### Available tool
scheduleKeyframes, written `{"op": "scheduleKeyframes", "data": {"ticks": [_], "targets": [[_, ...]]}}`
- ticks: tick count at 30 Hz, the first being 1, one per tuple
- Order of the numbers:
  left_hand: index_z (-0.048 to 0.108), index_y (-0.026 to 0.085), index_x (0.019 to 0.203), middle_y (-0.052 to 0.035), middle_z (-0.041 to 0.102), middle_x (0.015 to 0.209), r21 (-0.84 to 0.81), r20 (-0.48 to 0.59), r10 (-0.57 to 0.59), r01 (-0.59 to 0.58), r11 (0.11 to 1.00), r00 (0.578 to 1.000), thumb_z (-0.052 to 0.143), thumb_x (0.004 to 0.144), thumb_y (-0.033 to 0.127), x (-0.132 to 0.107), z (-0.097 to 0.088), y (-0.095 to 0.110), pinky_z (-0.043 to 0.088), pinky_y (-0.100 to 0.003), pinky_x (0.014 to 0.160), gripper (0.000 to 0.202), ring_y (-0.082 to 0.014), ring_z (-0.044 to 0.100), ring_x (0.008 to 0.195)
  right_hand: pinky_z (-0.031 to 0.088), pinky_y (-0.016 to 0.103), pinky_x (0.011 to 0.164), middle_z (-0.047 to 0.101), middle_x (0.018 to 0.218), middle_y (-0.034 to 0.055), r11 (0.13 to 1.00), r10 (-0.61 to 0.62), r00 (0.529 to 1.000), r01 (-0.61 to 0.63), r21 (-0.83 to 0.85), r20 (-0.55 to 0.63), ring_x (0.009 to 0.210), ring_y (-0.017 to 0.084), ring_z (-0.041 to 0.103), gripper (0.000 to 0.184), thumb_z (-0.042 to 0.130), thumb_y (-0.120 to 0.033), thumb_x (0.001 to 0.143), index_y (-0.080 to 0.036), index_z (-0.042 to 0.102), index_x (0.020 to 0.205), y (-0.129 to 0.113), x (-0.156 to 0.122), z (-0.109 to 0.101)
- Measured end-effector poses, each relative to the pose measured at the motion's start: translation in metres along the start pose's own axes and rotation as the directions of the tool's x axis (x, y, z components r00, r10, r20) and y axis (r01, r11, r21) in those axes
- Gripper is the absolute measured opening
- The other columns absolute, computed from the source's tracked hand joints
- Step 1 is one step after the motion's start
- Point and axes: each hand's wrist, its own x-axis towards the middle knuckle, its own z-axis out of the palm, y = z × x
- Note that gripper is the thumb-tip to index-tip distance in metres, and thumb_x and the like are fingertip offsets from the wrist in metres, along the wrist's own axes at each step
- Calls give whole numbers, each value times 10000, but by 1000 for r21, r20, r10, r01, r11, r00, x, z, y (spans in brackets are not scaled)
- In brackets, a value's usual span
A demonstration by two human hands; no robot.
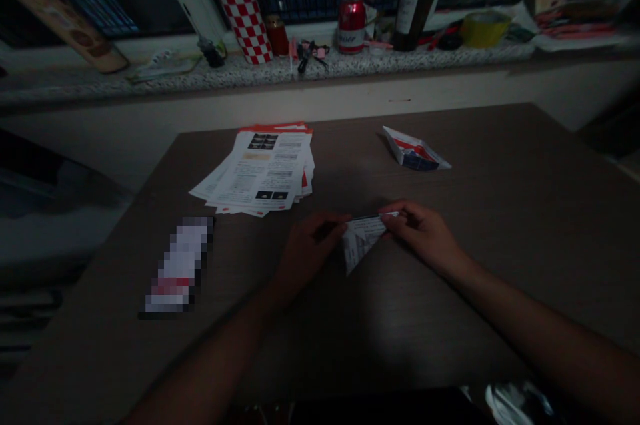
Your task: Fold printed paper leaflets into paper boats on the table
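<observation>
A small folded piece of printed paper [363, 240] lies on the brown table [500, 225] in front of me, shaped like a triangle pointing down. My left hand [305, 255] pinches its left edge with closed fingers. My right hand [425, 235] pinches the paper's upper right edge, fingers pressed together. Both forearms reach in from the bottom of the view.
A stack of printed flyers [263, 172] lies at the back left. A folded paper boat [415, 150] sits at the back right. A blurred flat object [179, 265] lies to the left. The stone ledge [150, 82] behind holds a red can [351, 25], a bottle [417, 2] and clutter.
</observation>
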Motion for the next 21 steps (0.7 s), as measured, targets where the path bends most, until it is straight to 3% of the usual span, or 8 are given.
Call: {"op": "scheduleKeyframes", "data": {"ticks": [17, 21], "targets": [[786, 256, 1104, -26, 803, 1090, 46, -7, 24, -24, 999, 1000, 620, 1015, 326, 0, 1, 6, 587, -367, 961, 201, -216, 745, 1004, 546, 294, 574, 746, 680, 21, 996, -14, 998, 8, -89, -64, 611, 197, 713, 223, 748, -417, 880, -204, 760, 943, -4, -1, 1], [790, 262, 1107, -19, 798, 1092, 40, -6, 28, -28, 999, 1000, 634, 1006, 306, -1, 2, 5, 585, -344, 938, 191, -207, 739, 998, 585, 317, 622, 759, 716, 25, 1000, 6, 999, -7, -27, -45, 651, 207, 734, 244, 771, -442, 873, -211, 767, 951, -4, -1, 1]]}}
